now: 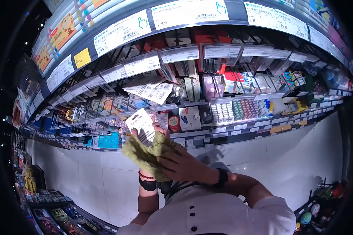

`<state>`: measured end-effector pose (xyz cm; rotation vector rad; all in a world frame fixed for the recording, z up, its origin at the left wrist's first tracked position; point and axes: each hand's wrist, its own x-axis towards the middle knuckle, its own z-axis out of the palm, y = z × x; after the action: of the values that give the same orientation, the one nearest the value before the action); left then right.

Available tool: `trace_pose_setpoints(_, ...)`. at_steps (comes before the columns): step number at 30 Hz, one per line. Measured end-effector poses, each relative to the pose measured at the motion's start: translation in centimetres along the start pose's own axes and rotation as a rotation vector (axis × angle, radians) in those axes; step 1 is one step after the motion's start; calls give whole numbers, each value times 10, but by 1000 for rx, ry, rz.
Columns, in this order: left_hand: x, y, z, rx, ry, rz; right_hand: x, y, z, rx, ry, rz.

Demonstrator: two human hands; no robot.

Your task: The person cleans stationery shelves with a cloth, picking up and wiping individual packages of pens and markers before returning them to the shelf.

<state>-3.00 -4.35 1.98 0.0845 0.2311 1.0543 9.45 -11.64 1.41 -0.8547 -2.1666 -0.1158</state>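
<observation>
My left hand (161, 130) is mostly hidden beneath a fuzzy green cloth (139, 155). Its visible fingertips grip the edges of a white hang-tab package (140, 120) with printed text and a barcode-like block. From the right, my right hand (186, 165) lies over the cloth, fingers bent into its folds and closed on it. The cloth covers the package's lower part. Both hands are in front of the shelf, above the floor. Just beyond the package, white cards (155, 91) stick out from the hanging pegs at an angle.
A shelf edge with price tags (123, 33) curves across the top. Below it hang packaged goods on pegs, and a lower shelf holds a tray of white caps (222, 112) and blue boxes (108, 140). Pale tiled floor (94, 168) lies underneath; another display (55, 215) stands at lower left.
</observation>
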Motion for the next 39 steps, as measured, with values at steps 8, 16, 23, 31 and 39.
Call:
trace_pose_setpoints(8,15,-11,12,405,-58,85,-31,21,-13,25,146,851)
trace_pose_setpoints(16,11,0,10,708,-81,-90,-49,75,-16,1076,1136,1053)
trace_pose_setpoints(23,4,16,-18,668,33,-25,-10,97,-2,971,1335,987)
trace_pose_setpoints(31,-2,34,-44,606,170,21,8,105,28,588,1306,1140)
trace_pose_setpoints(39,-4,50,-60,612,245,4,35,105,35,904,1492,1058)
